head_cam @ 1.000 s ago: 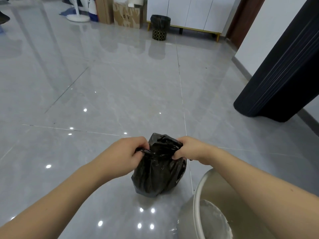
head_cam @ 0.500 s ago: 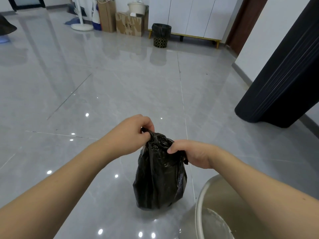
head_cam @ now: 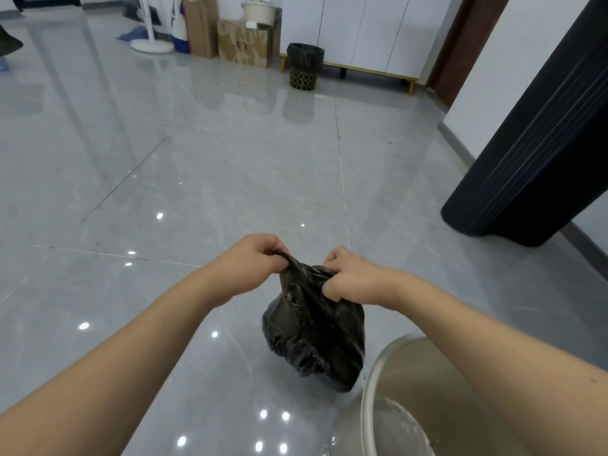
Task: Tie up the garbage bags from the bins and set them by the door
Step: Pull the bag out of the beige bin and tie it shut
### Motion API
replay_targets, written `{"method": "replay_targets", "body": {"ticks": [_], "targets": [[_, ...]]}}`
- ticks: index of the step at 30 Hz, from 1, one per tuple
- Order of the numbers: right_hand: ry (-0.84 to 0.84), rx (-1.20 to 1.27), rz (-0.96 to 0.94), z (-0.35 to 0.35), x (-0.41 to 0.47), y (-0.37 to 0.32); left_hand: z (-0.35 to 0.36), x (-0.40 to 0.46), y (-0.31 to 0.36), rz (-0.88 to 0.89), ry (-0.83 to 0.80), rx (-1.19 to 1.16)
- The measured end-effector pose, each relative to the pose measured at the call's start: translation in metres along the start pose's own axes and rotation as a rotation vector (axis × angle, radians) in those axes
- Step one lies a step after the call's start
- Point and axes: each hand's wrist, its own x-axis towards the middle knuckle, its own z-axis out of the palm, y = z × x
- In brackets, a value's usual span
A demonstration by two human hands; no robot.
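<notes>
A small black garbage bag [head_cam: 316, 340] hangs just above the glossy grey floor in front of me. My left hand [head_cam: 253, 263] pinches one gathered corner of its top, pulled up and to the left. My right hand [head_cam: 348, 278] grips the other side of the bag's mouth with curled fingers. A beige bin [head_cam: 411, 399] without a liner stands at the lower right, partly under my right forearm. A second bin [head_cam: 304, 65], lined with a black bag, stands far back by the white cabinet.
A tall dark ribbed column [head_cam: 539, 143] leans in at the right. Cardboard boxes [head_cam: 245, 42], a fan base [head_cam: 151, 46] and a white cabinet [head_cam: 362, 31] line the far wall. A brown door frame [head_cam: 460, 44] is at the back right.
The bag has been lifted and its top drawn out between my hands. My left hand moved up and left with one corner; my right hand shifted its grip on the other side.
</notes>
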Motion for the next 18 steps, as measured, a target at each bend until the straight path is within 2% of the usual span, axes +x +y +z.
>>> {"method": "replay_targets", "body": {"ticks": [3,5,8,10,12,16,18], "targets": [[-0.053,-0.051,-0.018,0.003,-0.001,0.001,0.013,-0.002,-0.008,-0.011,0.122,-0.066],[0.008,-0.279,-0.057,0.01,0.002,0.004,0.017,-0.003,-0.005,-0.034,0.162,-0.102],[0.162,-0.469,-0.155,0.024,0.007,0.006,0.016,-0.006,0.006,-0.072,0.093,-0.226],[0.257,-0.457,-0.2,0.029,0.007,0.007,0.014,-0.009,0.012,-0.051,0.024,-0.265],[0.285,-0.414,-0.196,0.031,0.007,0.007,0.011,-0.01,0.013,-0.007,0.023,-0.234],[0.227,-0.17,-0.145,0.027,0.002,0.0,0.02,-0.007,-0.003,0.036,0.23,-0.127],[0.155,-0.111,-0.127,0.026,0.0,-0.003,0.033,-0.005,-0.017,-0.001,0.263,-0.134]]}}
